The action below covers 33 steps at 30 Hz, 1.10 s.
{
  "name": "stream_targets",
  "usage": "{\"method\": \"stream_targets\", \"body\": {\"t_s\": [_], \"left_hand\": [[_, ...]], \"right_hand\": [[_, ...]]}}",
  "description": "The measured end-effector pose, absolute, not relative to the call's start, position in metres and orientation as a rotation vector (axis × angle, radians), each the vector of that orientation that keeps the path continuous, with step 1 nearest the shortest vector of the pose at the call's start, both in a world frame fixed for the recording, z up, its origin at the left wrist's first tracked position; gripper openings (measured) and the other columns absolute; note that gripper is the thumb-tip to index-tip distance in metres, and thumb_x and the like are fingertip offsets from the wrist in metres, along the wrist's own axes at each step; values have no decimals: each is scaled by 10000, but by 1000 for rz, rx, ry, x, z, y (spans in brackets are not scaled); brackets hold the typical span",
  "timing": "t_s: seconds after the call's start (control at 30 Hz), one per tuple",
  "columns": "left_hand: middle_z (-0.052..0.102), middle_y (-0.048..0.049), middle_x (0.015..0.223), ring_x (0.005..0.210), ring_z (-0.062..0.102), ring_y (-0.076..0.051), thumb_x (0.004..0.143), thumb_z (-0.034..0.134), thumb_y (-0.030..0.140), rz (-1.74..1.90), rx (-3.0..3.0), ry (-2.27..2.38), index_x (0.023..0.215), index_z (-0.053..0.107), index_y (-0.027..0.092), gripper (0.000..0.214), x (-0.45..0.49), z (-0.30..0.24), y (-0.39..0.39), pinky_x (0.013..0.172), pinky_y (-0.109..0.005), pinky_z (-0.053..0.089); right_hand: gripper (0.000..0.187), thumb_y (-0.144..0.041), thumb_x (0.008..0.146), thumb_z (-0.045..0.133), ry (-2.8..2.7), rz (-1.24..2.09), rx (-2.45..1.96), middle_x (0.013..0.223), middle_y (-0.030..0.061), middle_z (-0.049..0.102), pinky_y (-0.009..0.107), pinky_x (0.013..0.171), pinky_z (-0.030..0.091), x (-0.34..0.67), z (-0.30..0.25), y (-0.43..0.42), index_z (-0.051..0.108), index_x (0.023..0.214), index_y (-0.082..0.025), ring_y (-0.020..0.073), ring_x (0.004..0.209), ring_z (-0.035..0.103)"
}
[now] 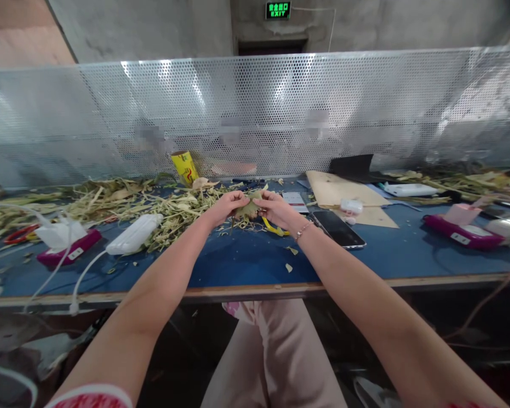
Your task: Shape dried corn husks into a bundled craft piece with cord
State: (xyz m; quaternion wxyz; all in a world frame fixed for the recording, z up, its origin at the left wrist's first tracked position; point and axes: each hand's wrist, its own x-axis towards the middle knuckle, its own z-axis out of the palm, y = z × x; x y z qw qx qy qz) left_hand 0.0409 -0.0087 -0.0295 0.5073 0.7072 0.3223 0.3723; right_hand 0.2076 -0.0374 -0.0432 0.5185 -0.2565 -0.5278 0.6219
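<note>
Both hands up over the blue table [246, 260]: left hand [228, 205] and right hand [276, 208] pinch one dry leaf [249, 208] between them, fingers closed on its edges, husk pile [153, 207] just behind, phone [339, 228] at right.

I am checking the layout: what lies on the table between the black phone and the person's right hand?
In the head view, a yellow strip lies between the black phone and the right hand, on the blue table.

**A dry leaf held up**

The leaf [249, 208] is dull green and brown, crinkled and dry — pinched at both ends between the left hand [228, 205] and the right hand [275, 208], just above the blue worktop [246, 258].
</note>
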Motion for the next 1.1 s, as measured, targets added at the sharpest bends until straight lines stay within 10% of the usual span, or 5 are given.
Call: {"method": "stream_targets", "body": {"t_s": [1.1], "left_hand": [[333, 100, 405, 263, 183, 9, 653, 668, 272, 897, 1486, 674, 610, 410, 165, 283, 33, -18, -14, 289, -143, 188]], "right_hand": [[307, -179, 586, 719, -1200, 1585, -597, 594, -77, 486, 191, 533, 474, 214, -39, -37, 439, 707, -206, 50, 533, 515]]}}
